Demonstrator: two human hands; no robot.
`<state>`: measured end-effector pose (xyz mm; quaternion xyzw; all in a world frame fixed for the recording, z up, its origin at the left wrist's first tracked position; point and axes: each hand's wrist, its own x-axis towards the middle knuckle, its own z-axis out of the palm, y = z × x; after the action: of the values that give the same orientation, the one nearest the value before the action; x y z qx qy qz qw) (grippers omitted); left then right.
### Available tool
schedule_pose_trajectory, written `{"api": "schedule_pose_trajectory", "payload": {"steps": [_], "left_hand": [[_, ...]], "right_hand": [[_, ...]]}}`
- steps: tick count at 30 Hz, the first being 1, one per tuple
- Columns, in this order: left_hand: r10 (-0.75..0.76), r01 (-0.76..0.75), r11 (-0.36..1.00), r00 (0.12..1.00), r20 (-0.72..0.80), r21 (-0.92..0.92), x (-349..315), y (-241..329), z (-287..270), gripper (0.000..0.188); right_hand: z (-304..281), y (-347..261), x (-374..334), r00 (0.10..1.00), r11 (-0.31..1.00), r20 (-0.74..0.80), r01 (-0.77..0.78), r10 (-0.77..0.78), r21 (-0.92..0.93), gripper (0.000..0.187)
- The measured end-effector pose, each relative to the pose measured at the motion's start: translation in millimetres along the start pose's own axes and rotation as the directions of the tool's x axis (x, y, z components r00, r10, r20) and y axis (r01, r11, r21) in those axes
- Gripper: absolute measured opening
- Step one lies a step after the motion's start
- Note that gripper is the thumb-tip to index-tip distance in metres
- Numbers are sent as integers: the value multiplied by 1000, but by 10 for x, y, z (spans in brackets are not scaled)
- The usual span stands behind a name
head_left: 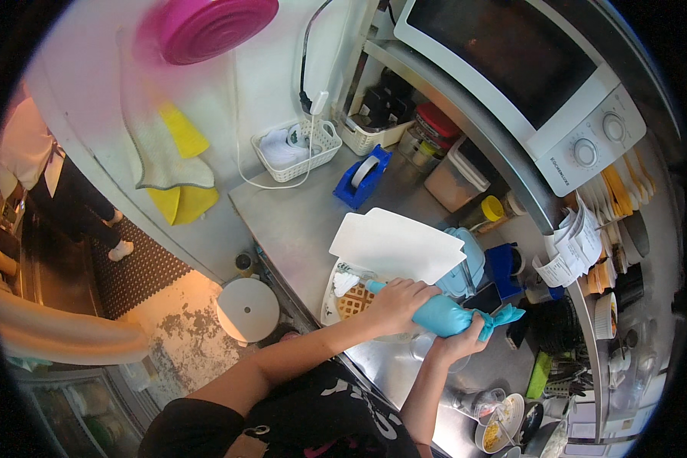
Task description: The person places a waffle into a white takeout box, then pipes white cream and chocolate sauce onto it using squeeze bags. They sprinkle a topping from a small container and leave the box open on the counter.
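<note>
A light blue piping bag (444, 314) is held over a waffle (356, 302) that lies in a white open container (333, 307) on the steel counter (298, 217). My left hand (398, 301) grips the front of the bag near its nozzle. My right hand (464, 342) squeezes the twisted back end. A dab of white cream (345, 283) sits on the waffle's far corner, just by the nozzle tip. The container's white lid (397, 244) stands open behind the waffle.
A blue tape dispenser (363, 179) and a white wire basket (296, 149) stand at the counter's far end. A white microwave (527, 84) sits on a shelf above jars. Bowls and cups crowd the near right. Another person (53, 179) stands at left.
</note>
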<state>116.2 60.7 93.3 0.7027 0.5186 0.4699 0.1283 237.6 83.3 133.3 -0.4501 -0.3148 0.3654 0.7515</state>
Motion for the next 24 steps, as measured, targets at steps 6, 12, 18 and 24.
{"api": "schedule_pose_trajectory", "payload": {"steps": [6,12,18,24], "left_hand": [[15,-15,1000,1000,13,0,21,-2,27,66],[3,-3,1000,1000,-2,22,-60,42,33,66],[-23,24,999,999,-22,43,-158,87,-4,64],[-60,62,997,997,-39,54,-230,132,-20,60]], "right_hand": [[-23,-9,31,1000,999,-3,30,-30,-22,13],[-46,-37,-19,1000,1000,-15,1,-2,-27,10],[-57,-69,-78,1000,1000,-9,-2,2,-26,10],[-79,-59,-107,998,998,7,-60,60,-22,9]]}}
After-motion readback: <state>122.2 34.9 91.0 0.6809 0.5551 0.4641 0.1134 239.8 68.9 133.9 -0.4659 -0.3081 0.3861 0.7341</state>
